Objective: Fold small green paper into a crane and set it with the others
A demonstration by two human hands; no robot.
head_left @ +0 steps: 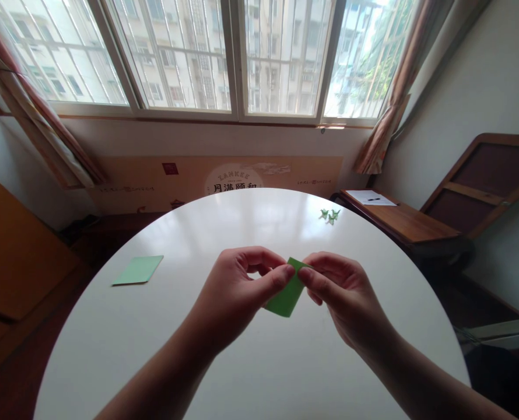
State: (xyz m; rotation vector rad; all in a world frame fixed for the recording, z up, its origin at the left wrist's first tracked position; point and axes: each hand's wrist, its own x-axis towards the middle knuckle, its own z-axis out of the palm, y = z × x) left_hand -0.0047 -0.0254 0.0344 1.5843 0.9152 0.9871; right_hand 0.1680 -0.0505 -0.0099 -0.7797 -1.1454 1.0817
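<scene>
A small piece of green paper [284, 300], seemingly folded, is held above the middle of the white round table [251, 373]. My left hand [246, 286] pinches its upper left side, thumb on top. On its upper right edge, my right hand [342, 289] pinches it too, with the thumb close to the left thumb. The fingers behind the paper are partly hidden. A stack of light green square paper [138, 270] lies on the table at the left. Several small green folded paper pieces [330, 216] sit together near the table's far right edge.
Beyond the table's right edge stands a wooden desk or bench [417, 219] with a white sheet [370, 198] and a pen on it. A printed box or panel [132, 175] is below the barred windows. Wooden furniture [18, 251] stands at the far left.
</scene>
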